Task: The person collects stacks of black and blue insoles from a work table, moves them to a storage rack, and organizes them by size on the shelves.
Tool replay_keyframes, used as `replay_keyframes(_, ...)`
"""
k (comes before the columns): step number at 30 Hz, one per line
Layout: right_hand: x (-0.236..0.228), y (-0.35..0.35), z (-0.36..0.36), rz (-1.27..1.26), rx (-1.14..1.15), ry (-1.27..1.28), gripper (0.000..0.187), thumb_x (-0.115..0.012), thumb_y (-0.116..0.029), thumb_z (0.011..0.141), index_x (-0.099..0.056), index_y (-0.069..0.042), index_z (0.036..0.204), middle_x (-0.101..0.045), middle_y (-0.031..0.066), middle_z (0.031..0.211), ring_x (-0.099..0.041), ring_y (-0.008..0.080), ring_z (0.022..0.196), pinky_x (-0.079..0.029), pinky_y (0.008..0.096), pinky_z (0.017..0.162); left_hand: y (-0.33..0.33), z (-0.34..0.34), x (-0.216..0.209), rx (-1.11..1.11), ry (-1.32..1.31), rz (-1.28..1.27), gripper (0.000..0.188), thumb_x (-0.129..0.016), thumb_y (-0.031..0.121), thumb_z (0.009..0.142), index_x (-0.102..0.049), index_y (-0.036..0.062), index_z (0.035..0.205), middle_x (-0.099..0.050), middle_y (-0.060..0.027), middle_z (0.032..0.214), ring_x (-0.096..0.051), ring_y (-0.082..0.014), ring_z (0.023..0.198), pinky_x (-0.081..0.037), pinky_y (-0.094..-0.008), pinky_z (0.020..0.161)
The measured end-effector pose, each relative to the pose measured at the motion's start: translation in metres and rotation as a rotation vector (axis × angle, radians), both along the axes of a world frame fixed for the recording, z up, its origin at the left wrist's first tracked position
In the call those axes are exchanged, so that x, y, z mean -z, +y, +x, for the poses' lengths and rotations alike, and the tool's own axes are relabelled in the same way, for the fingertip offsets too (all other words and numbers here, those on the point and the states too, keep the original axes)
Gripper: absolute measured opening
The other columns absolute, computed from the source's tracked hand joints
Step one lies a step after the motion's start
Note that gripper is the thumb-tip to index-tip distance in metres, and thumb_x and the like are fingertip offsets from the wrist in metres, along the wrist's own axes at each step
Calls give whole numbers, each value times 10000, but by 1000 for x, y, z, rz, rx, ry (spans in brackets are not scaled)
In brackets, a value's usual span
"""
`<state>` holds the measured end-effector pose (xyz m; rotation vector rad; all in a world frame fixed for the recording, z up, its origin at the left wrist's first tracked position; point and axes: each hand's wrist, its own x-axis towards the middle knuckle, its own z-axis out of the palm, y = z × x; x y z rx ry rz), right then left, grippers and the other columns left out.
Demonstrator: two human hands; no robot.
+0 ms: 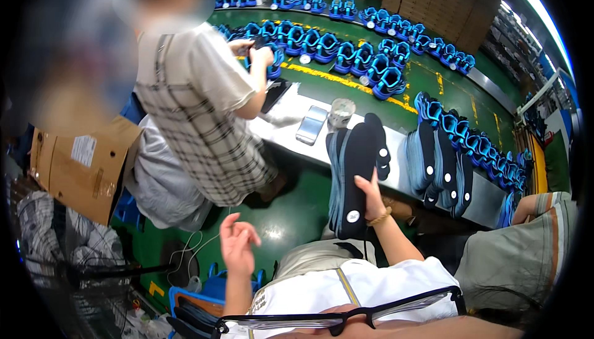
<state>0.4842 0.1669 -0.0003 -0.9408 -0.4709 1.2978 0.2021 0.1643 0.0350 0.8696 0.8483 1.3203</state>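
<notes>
1. The right grip (373, 199) is closed around the edge of a stack of shoe insoles (354, 172), holding it up; the facing insole is black, with a round white sticker at its near end, and bluish-grey layers show along its left side.
2. The left grip (238, 246) is raised well to the left of the right one, fairly wide, its fingers parted and loosely curled.
3. Right of the right grip, insole piles (445, 165) lie on the metallic tabletop (286, 127).
4. Beyond the right grip and to its left are a translucent cup (342, 113) and a smartphone-shaped device (312, 125), near each other.
5. Farther beyond stand rows of blue shoes (327, 48).
6. Beyond the left grip, a co-worker in plaid (201, 122) handles a small dark item beside a shoe.
</notes>
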Motion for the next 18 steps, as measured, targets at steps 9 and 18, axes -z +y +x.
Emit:
replay_keyframes(9, 36, -10, 109, -51, -78, 404, 466, -499, -323, 754, -456, 21, 1067, -549, 152, 976, -556, 244, 833, -435, 348, 786, 59, 116, -152, 1099, -577, 644, 239, -496, 120, 769, -404, 76, 985, -456, -51, 530, -437, -161, 483, -364, -278, 482)
replay_keyframes(18, 55, 3, 144, -47, 30, 282, 562, -527, -194, 715, -286, -37, 1198, -503, 111, 1015, -545, 191, 850, -461, 305, 746, 135, 201, -130, 1549, -579, 700, 179, -473, 109, 787, -448, 64, 958, -493, -74, 604, -489, -186, 565, -402, -286, 540)
